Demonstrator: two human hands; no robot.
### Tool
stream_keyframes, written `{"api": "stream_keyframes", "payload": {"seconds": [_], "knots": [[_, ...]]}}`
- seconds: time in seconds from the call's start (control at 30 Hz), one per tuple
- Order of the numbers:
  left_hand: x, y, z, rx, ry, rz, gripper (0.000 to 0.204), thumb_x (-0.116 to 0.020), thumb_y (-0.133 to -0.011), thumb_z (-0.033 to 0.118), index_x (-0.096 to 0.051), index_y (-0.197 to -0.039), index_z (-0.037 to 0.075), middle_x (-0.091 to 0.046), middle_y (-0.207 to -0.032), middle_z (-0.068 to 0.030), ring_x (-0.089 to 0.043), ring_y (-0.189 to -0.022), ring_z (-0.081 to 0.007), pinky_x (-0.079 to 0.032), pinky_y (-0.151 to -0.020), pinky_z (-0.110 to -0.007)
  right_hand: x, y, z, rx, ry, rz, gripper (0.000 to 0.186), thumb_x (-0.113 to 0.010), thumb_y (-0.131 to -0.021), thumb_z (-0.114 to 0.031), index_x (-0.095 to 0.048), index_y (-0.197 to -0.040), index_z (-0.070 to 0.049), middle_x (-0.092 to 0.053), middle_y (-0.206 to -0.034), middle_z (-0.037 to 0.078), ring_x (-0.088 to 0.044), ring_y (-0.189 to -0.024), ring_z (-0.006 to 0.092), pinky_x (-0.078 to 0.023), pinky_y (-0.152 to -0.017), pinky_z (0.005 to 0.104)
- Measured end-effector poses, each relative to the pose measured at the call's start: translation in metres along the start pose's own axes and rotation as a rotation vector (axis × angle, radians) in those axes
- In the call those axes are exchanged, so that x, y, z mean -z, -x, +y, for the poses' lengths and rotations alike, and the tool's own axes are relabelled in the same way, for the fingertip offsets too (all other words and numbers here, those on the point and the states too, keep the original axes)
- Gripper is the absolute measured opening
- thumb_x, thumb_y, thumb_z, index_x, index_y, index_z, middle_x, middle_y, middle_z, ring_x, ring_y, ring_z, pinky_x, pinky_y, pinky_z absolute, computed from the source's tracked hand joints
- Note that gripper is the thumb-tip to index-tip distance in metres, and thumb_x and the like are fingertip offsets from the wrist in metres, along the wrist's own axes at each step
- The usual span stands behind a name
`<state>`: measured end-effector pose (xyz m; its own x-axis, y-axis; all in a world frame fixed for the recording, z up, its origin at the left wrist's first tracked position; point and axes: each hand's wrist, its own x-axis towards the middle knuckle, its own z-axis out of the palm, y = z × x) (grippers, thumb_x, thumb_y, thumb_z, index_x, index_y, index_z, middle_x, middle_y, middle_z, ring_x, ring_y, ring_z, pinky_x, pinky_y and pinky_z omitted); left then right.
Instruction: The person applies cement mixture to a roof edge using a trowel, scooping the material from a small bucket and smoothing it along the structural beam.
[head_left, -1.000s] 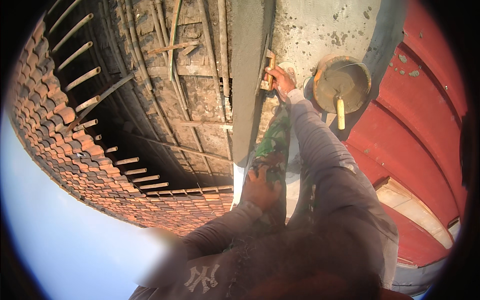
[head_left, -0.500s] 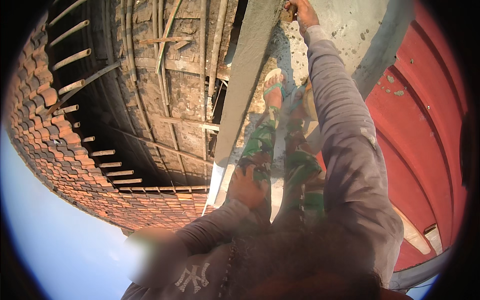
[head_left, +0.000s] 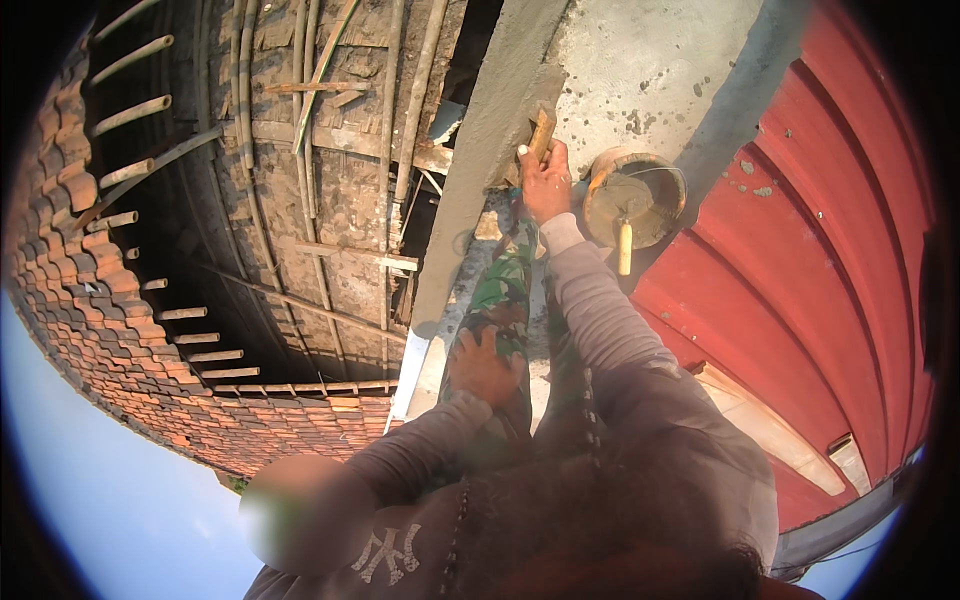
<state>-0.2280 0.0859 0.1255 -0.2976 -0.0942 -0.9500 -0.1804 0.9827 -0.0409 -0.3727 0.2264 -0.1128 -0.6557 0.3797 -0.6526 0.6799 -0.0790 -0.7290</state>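
Note:
My right hand (head_left: 546,188) grips a small wooden float (head_left: 541,135) by its upright wooden piece. The float lies against the wet grey mortar of a narrow ledge (head_left: 480,180), and its underside is hidden. Just right of that hand stands a bucket (head_left: 597,212) with grey mortar in it. A trowel (head_left: 625,248) leans in the bucket, its yellow handle out over the near rim. My left hand (head_left: 486,368) rests with spread fingers on my camouflage trouser leg (head_left: 500,290), holding nothing.
Left of the ledge, the surface drops to a dark gap, with bamboo poles (head_left: 415,100) and a tiled roof (head_left: 90,290) beyond. A red ribbed metal roof (head_left: 800,270) slopes at the right. A speckled pale concrete surface (head_left: 640,60) lies ahead.
My right hand has come back nearer and to the left with the float, onto the ledge. The bucket with its trowel, mostly hidden before, now shows. My left hand stays on my leg.

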Motion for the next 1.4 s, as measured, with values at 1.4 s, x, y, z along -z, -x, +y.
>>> {"api": "stream_keyframes", "payload": {"seconds": [1.4], "knots": [[0.003,-0.009,-0.01,-0.05,-0.056,0.006,0.069,-0.068,-0.086,0.046,-0.05,-0.143,0.012,-0.052,-0.129,-0.0267,-0.056,-0.121,-0.0468,-0.049,-0.1,-0.054,-0.025,-0.08,0.069,-0.218,-0.584,-0.081,0.021,-0.06,-0.093,-0.024,-0.06,-0.104,-0.005,-0.059,-0.09,0.004,-0.056,-0.08,0.0151,-0.045,-0.077,0.0291]]}}
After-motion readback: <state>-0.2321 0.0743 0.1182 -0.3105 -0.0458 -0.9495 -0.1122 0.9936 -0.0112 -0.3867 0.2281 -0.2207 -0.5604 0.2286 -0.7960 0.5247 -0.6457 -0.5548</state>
